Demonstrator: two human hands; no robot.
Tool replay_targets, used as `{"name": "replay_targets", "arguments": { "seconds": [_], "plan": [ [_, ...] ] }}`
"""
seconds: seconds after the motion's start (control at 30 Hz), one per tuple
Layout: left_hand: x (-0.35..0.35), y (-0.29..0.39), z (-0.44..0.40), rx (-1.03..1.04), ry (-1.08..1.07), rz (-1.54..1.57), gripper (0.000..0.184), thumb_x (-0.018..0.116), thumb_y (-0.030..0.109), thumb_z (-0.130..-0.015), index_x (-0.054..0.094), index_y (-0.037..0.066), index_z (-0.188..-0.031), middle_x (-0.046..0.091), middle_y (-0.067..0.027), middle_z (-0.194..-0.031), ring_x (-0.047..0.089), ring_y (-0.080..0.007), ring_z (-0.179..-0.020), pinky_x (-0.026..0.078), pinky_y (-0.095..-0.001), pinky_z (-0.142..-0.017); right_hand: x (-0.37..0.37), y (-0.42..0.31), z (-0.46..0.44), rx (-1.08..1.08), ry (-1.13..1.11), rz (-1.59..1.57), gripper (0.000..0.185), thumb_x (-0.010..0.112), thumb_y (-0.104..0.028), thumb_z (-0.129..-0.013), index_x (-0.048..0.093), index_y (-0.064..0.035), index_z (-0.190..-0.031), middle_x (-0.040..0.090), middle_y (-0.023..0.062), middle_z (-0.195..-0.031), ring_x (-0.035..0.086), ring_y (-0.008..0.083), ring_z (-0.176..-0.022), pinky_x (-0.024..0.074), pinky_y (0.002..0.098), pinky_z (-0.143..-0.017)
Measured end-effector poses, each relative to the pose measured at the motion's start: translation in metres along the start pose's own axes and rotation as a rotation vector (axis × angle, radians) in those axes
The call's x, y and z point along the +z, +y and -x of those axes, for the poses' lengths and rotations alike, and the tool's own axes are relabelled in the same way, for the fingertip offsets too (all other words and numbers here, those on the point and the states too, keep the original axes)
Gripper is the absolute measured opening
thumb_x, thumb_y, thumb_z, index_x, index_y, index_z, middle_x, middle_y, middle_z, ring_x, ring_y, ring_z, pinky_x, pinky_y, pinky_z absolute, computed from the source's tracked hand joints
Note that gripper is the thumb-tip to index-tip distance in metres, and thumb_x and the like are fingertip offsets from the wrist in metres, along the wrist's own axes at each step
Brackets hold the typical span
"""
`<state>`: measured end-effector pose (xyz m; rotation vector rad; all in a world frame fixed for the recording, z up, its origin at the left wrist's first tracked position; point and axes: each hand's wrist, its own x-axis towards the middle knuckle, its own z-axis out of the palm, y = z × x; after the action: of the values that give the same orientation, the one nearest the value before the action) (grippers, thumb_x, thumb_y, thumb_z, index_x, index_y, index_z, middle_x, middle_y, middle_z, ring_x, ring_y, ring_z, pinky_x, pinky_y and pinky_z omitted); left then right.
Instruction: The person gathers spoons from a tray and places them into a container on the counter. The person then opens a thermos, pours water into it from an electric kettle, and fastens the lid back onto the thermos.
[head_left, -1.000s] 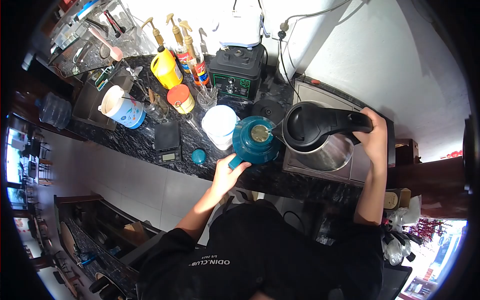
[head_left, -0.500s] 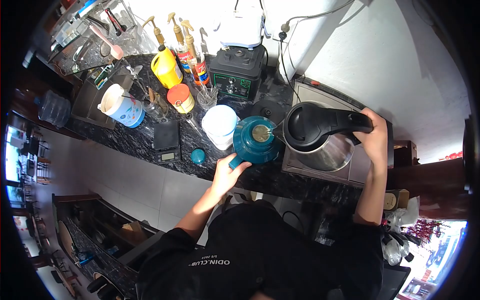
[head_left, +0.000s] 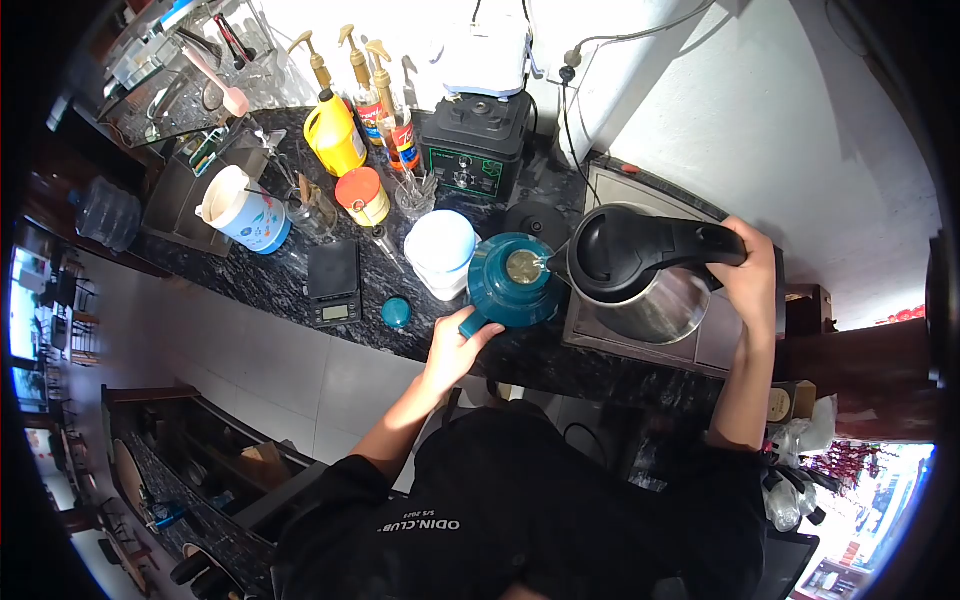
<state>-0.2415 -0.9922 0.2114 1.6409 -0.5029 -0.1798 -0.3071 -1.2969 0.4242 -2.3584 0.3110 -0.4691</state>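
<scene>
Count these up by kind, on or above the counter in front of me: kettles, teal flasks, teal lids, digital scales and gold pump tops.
Kettle: 1, in the right hand
Teal flask: 1, its handle in the left hand
Teal lid: 1
Digital scale: 1
Gold pump tops: 3
Total: 7

Two hands (head_left: pixel 455 352) in play, one steel kettle (head_left: pixel 645 275), just one teal jug (head_left: pixel 508 306), one teal cap (head_left: pixel 396 313); and three gold pump tops (head_left: pixel 378 50), count them, one yellow jug (head_left: pixel 335 140), one red-lidded tin (head_left: pixel 363 197); one white tub (head_left: pixel 440 255), one digital scale (head_left: pixel 333 280), one patterned pitcher (head_left: pixel 248 218)
</scene>
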Motion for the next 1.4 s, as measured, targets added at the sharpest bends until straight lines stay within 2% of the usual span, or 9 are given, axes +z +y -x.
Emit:
{"name": "replay_targets", "arguments": {
  "seconds": [0.5,1.07,1.4],
  "plan": [
    [0.001,0.0,0.0,0.015,0.017,0.023,0.023,0.071,0.01,-0.077,0.053,-0.002,-0.07,0.048,-0.0082,-0.054,0.039,-0.0074,-0.053,0.039,-0.027,-0.05,-0.002,-0.004,-0.001,-0.022,-0.009,0.011,0.014,0.065,0.003,-0.065,0.053,-0.0006,-0.071,0.043,-0.0033,-0.058,0.039,0.0031,-0.058,0.0326,0.0206,-0.052],
    [-0.001,0.006,-0.001,-0.01,-0.021,0.008,0.02,0.071,0.012,-0.078,0.057,-0.003,-0.077,0.057,-0.0125,-0.061,0.049,-0.0095,-0.055,0.044,-0.0282,-0.054,-0.002,-0.011,-0.002,-0.031,-0.014,0.007,0.014,0.064,0.004,-0.063,0.053,-0.0007,-0.07,0.043,-0.0031,-0.057,0.039,0.0033,-0.058,0.0317,0.0206,-0.052],
    [-0.004,0.008,0.0,-0.054,-0.048,-0.036,0.021,0.071,0.013,-0.078,0.058,-0.003,-0.077,0.057,-0.0133,-0.061,0.048,-0.011,-0.053,0.044,-0.0288,-0.054,-0.003,-0.008,-0.004,-0.015,-0.026,0.001,0.015,0.064,0.003,-0.063,0.051,-0.0009,-0.069,0.04,-0.0037,-0.057,0.037,0.0035,-0.057,0.0311,0.0209,-0.052]
  ]
}}
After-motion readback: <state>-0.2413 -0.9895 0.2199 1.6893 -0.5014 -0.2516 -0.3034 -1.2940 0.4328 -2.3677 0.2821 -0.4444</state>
